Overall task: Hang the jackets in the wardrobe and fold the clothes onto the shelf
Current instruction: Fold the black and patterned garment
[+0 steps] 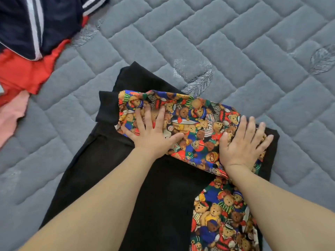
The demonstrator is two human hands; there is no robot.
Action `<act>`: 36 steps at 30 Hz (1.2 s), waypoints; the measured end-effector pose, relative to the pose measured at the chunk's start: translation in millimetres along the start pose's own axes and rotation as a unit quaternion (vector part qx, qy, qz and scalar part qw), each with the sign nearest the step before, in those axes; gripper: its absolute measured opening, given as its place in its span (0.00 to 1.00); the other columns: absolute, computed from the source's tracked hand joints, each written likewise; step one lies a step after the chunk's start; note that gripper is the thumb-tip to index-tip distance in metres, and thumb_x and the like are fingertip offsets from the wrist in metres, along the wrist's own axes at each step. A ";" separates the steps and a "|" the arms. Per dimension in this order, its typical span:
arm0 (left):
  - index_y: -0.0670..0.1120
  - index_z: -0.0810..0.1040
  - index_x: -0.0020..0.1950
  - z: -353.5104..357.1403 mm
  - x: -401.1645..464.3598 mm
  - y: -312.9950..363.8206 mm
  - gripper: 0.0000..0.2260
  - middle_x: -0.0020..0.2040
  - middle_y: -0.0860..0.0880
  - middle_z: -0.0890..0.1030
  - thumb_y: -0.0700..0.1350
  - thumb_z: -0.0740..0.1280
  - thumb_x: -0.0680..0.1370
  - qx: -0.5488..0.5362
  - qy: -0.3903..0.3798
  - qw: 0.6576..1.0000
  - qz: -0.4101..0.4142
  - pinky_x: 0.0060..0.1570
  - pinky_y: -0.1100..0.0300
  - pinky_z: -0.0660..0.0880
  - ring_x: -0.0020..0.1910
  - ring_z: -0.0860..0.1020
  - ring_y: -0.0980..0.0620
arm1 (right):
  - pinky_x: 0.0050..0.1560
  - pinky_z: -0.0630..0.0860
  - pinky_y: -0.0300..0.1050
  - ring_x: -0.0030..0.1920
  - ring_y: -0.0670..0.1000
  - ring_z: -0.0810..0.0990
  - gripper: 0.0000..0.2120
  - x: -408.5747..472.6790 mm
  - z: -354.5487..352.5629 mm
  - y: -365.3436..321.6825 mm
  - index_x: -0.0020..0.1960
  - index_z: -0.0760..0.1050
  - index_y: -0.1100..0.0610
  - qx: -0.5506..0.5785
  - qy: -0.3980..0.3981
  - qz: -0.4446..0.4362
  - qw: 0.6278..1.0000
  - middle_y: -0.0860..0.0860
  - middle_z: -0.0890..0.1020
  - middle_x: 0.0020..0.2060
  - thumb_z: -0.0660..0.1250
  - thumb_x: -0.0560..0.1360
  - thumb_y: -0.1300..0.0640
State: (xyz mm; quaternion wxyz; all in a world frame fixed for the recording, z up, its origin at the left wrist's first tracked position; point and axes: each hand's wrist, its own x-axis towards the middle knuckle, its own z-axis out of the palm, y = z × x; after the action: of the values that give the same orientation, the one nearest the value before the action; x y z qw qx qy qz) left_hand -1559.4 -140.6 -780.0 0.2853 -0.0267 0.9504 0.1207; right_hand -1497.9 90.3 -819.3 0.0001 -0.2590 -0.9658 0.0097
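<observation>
A black garment [101, 169] with teddy-bear print sleeves lies on the grey quilted mattress [226, 42]. One printed sleeve [192, 120] is folded across the black body, ending in a black cuff [107, 107] at the left. My left hand [152, 129] presses flat on the sleeve's left part, fingers spread. Over at the sleeve's right end, my right hand [243, 142] presses flat too. The other printed sleeve [221, 218] runs down toward the bottom edge, partly hidden by my right forearm.
At the upper left lies a pile of clothes: a navy jacket with white stripes [36, 24], a red garment [23, 73] and a pink one [12, 113]. The grey mattress stretches away to the right and the far side.
</observation>
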 end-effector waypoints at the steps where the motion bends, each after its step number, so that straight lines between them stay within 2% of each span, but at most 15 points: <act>1: 0.66 0.27 0.73 -0.1 5.3 -0.7 0.49 0.73 0.54 0.21 0.83 0.51 0.64 0.002 -0.045 0.999 -0.014 0.64 0.24 0.32 0.72 0.21 0.46 | 0.75 0.43 0.67 0.78 0.60 0.50 0.35 0.8 3.0 -0.3 0.78 0.56 0.56 0.001 0.004 0.000 1.000 0.55 0.58 0.77 0.51 0.76 0.41; 4: 0.66 0.21 0.70 -6.6 14.8 -0.9 0.56 0.67 0.55 0.14 0.85 0.55 0.59 0.005 -0.123 0.992 -0.018 0.63 0.25 0.29 0.67 0.16 0.45 | 0.75 0.42 0.67 0.78 0.60 0.50 0.34 2.3 7.3 -0.6 0.78 0.56 0.56 0.010 0.002 0.000 1.000 0.55 0.59 0.77 0.51 0.75 0.43; 6: 0.66 0.20 0.69 -9.2 15.6 0.3 0.58 0.65 0.55 0.13 0.85 0.56 0.56 0.005 -0.139 0.990 -0.022 0.62 0.24 0.29 0.66 0.15 0.45 | 0.75 0.42 0.67 0.78 0.59 0.50 0.35 2.6 7.4 -1.1 0.78 0.56 0.56 0.010 -0.006 0.002 1.000 0.54 0.59 0.77 0.52 0.75 0.43; 19: 0.65 0.18 0.67 -0.4 20.9 9.9 0.59 0.65 0.53 0.13 0.86 0.55 0.55 0.041 -0.111 0.992 -0.033 0.63 0.23 0.32 0.68 0.17 0.42 | 0.75 0.42 0.68 0.78 0.61 0.51 0.34 6.5 11.0 1.6 0.79 0.56 0.55 0.003 -0.009 -0.013 1.000 0.55 0.61 0.77 0.49 0.75 0.42; 27: 0.64 0.21 0.70 -0.3 13.5 2.9 0.59 0.70 0.52 0.17 0.86 0.54 0.55 0.038 -0.092 0.995 -0.002 0.62 0.23 0.30 0.70 0.19 0.42 | 0.75 0.42 0.68 0.79 0.61 0.48 0.33 2.2 7.7 3.3 0.79 0.54 0.56 0.013 0.007 -0.036 0.999 0.57 0.55 0.78 0.48 0.79 0.42; 29: 0.63 0.22 0.72 -0.7 2.8 -0.6 0.56 0.71 0.52 0.18 0.85 0.52 0.59 0.041 -0.077 0.996 0.014 0.62 0.24 0.29 0.70 0.19 0.43 | 0.75 0.42 0.67 0.79 0.60 0.46 0.33 -9.6 2.5 3.6 0.80 0.52 0.57 0.037 0.005 -0.051 0.998 0.57 0.52 0.79 0.46 0.80 0.42; 32: 0.63 0.28 0.75 10.7 -20.6 -15.0 0.43 0.75 0.54 0.23 0.80 0.46 0.70 0.047 -0.032 0.997 0.045 0.64 0.28 0.27 0.73 0.22 0.47 | 0.77 0.42 0.62 0.79 0.58 0.45 0.33 -53.7 -3.2 -0.2 0.80 0.52 0.56 0.074 -0.021 -0.140 0.987 0.56 0.49 0.80 0.43 0.80 0.41; 34: 0.64 0.31 0.77 24.3 -47.8 -33.0 0.37 0.76 0.55 0.25 0.75 0.44 0.75 0.041 -0.041 0.997 0.045 0.66 0.30 0.27 0.74 0.24 0.50 | 0.77 0.44 0.62 0.79 0.59 0.47 0.33 -102.1 -2.8 -1.7 0.80 0.53 0.55 0.064 -0.051 -0.223 0.971 0.54 0.52 0.80 0.45 0.79 0.40; 36: 0.64 0.31 0.76 40.5 -78.5 -57.4 0.34 0.76 0.56 0.26 0.72 0.46 0.78 0.051 -0.065 0.996 0.042 0.67 0.30 0.29 0.74 0.25 0.50 | 0.76 0.46 0.63 0.79 0.59 0.49 0.34 -151.8 0.6 -2.6 0.79 0.55 0.56 0.049 -0.073 -0.264 0.961 0.55 0.54 0.79 0.47 0.79 0.40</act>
State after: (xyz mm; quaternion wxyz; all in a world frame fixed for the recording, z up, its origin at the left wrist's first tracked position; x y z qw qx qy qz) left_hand -1465.2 -187.8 -782.0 0.3417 0.0361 0.9352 0.0855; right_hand -1367.8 12.2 -819.1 -0.0556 0.0067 -0.9956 0.0754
